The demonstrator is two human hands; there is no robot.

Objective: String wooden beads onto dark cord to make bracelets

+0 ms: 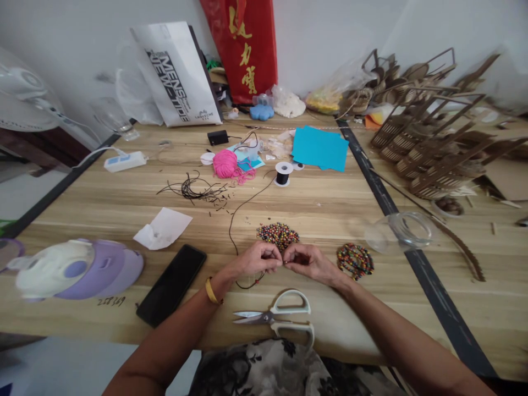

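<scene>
Just in front of a pile of multicoloured beads (277, 235), my two hands meet fingertip to fingertip. My left hand (258, 258) is closed in a pinch on thin black cord (231, 223). This cord runs from a white-flanged spool (282, 175) and loops beneath the hand, where a small reddish bead sits on it. My right hand (308, 260) is also pinched, with what looks like a tiny dark bead at its fingertips. Whether the cord passes through that bead is too small to tell. Right of this hand lies a coil of strung beads (355, 260).
Scissors (268, 318) lie slightly open near the front edge. To the left are a black phone (171, 286), white paper (164, 226) and a purple-white device (82, 269). Cut black cord (193, 188), pink yarn (225, 164) and blue sheets (319, 148) lie farther back. Woven baskets (429, 148) stand right.
</scene>
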